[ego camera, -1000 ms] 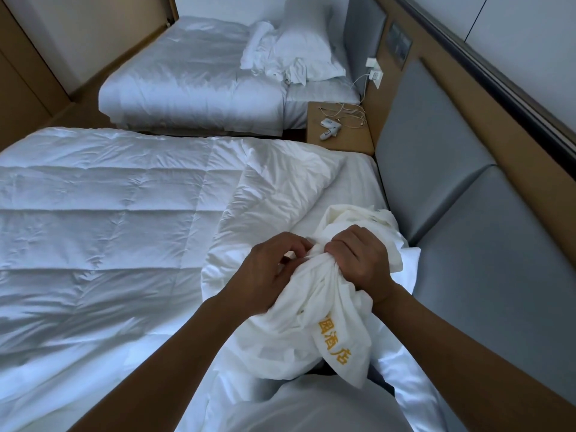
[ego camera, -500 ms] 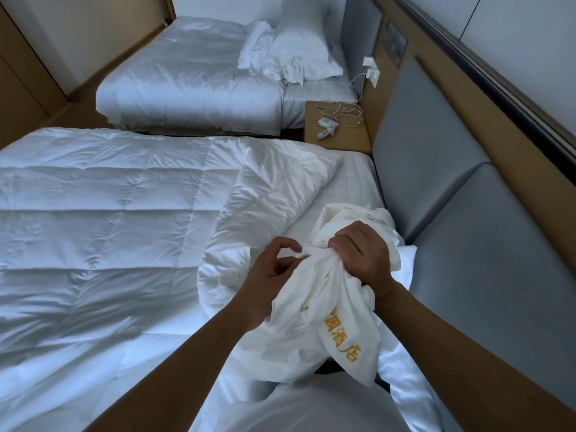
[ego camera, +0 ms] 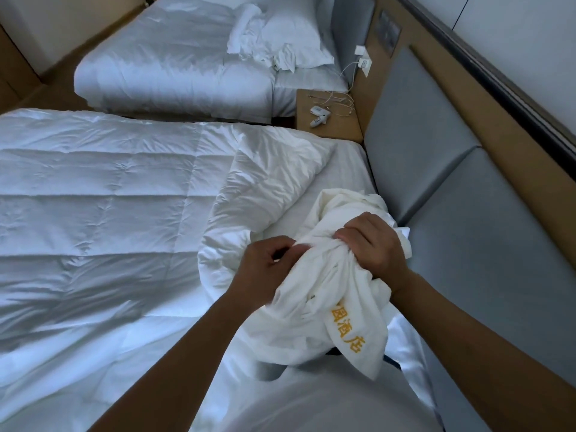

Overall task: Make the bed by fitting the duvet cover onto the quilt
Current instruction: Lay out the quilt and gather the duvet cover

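Gripping a bunched cream duvet cover (ego camera: 330, 294), the person's right hand (ego camera: 372, 244) has its fingers curled tight into the cloth, while the left hand (ego camera: 265, 266) pinches a fold beside it. Yellow embroidered characters (ego camera: 346, 330) show on a hanging flap, the first one cut off by a crease. The cover is held just above the quilt (ego camera: 109, 213), whose near corner is folded back. Beyond the quilt stand a small nightstand (ego camera: 339, 127) with tangled cables and a second bed (ego camera: 174, 67). Grey padded panels (ego camera: 467, 244) line the wall beside the quilt.
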A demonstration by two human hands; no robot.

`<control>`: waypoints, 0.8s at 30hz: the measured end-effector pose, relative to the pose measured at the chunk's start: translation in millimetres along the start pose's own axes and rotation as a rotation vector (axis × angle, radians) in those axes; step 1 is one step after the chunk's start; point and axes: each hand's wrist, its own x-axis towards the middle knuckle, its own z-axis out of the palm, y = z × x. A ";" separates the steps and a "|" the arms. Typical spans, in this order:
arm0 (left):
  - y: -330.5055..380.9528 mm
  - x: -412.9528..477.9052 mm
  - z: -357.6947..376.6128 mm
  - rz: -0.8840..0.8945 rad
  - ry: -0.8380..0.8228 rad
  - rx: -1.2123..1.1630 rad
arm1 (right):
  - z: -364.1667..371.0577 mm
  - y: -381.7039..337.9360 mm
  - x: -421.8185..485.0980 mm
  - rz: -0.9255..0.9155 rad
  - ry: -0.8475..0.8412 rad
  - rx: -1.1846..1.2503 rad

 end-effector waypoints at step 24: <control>-28.5 -28.0 -32.0 -0.235 -0.262 -0.316 | 13.6 -60.4 5.8 0.118 0.023 -0.065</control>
